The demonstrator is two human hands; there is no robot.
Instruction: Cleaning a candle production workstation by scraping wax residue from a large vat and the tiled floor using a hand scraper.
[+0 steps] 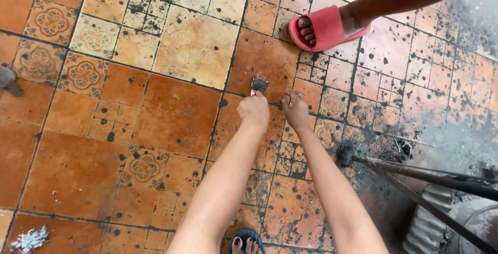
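Both my arms reach down toward an orange tiled floor (pixel 176 114) spotted with black marks. My left hand (pixel 253 110) is closed around a small scraper (pixel 259 84), whose dark metal blade points away from me and rests on a tile. My right hand (pixel 295 110) hovers just beside it, fingers curled, a ring on one finger, holding nothing I can see. My own foot in a dark sandal (pixel 247 241) shows at the bottom edge.
Another person's foot in a pink slide sandal (pixel 324 26) stands just beyond the scraper. A dark metal frame with thin legs (pixel 415 173) stands at the lower right on sooty tiles. White scraps (pixel 30 238) lie at bottom left.
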